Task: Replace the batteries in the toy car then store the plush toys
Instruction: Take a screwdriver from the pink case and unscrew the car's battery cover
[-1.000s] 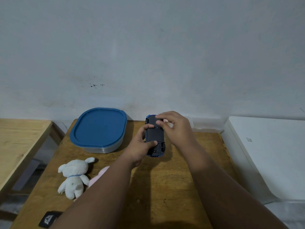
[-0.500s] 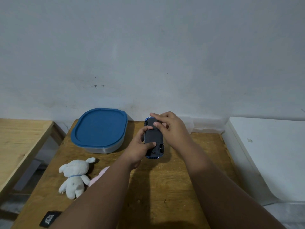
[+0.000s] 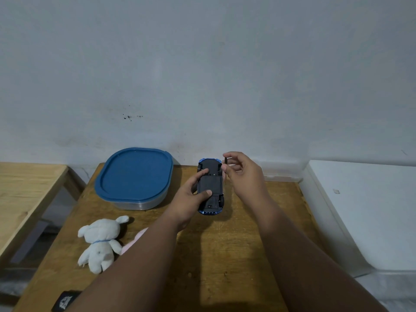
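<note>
Against a pale, scuffed wall a wooden table was set, with a second wooden surface to its left. On the table's left part a clear container with a blue lid was seen, lid on, and nearer the person a white plush toy lay on its back with a pink plush toy just beside it, mostly hidden by the left forearm. A black tagged item lay at the near edge.

At the middle, the toy car was held upside down above the table by the left hand, thumb pressed on the dark underside and fingers curled round the far side. The right hand, which had been pressed on that underside half a second before, had been lifted off to the right, and a thin dark piece was pinched between its thumb and forefinger; whether this was the battery cover or some fastener could not be told.

The opening step was judged to be under way, with the batteries not yet swapped and the plush toys not yet stored. A white surface stood at the far right.
</note>
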